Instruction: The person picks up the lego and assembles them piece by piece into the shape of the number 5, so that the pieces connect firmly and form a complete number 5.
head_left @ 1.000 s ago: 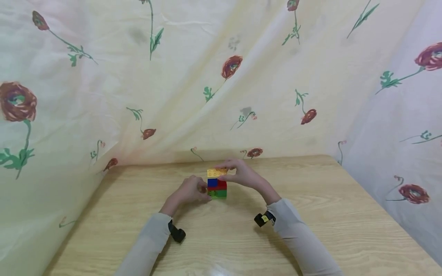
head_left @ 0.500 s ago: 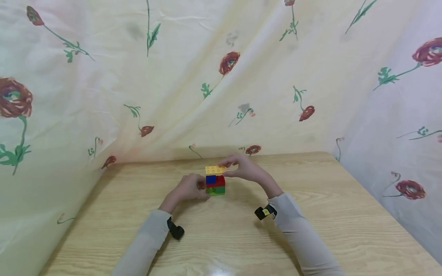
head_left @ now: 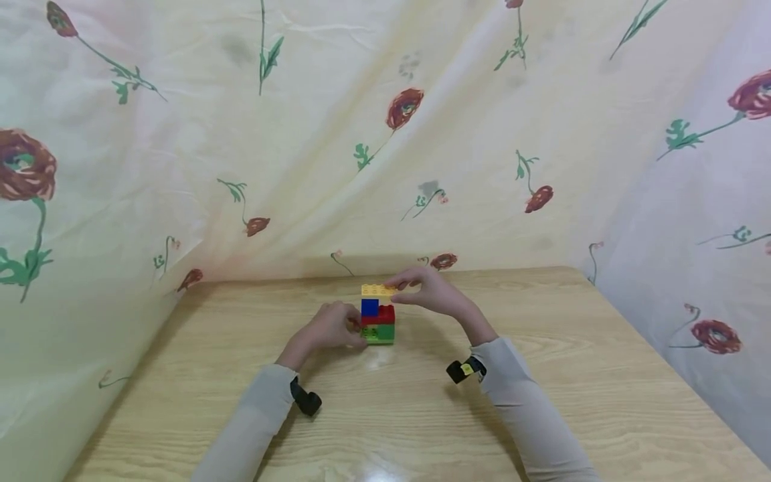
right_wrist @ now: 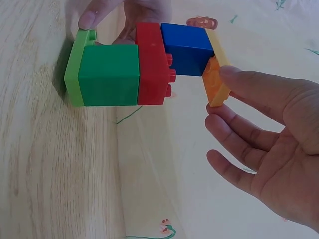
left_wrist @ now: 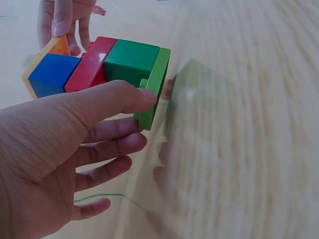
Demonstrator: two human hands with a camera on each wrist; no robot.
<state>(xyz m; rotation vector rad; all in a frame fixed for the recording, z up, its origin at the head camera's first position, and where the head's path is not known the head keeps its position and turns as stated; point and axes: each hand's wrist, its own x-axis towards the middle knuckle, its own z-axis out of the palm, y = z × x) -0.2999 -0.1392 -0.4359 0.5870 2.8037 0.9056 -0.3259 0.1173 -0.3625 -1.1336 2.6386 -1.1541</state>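
A small brick stack [head_left: 378,316] stands on the wooden table [head_left: 542,375]: a light green plate [right_wrist: 75,67] at the bottom, then a green brick [right_wrist: 107,82], a red brick [right_wrist: 152,64], a blue brick [right_wrist: 187,47] and a yellow plate [right_wrist: 215,84] on top. My left hand [head_left: 346,328] grips the stack's base, thumb on the light green plate [left_wrist: 152,94]. My right hand [head_left: 402,293] pinches the right end of the yellow plate [head_left: 378,290] between thumb and forefinger. That plate sits tilted on the blue brick.
A flowered cloth [head_left: 385,134] hangs close behind the table and down both sides. The table's right edge [head_left: 680,395] runs diagonally toward the front. Bare wood lies between the stack and me.
The yellow plate has tipped up at the end my right hand pinches, opening a gap over the red brick. My left hand stays on the base.
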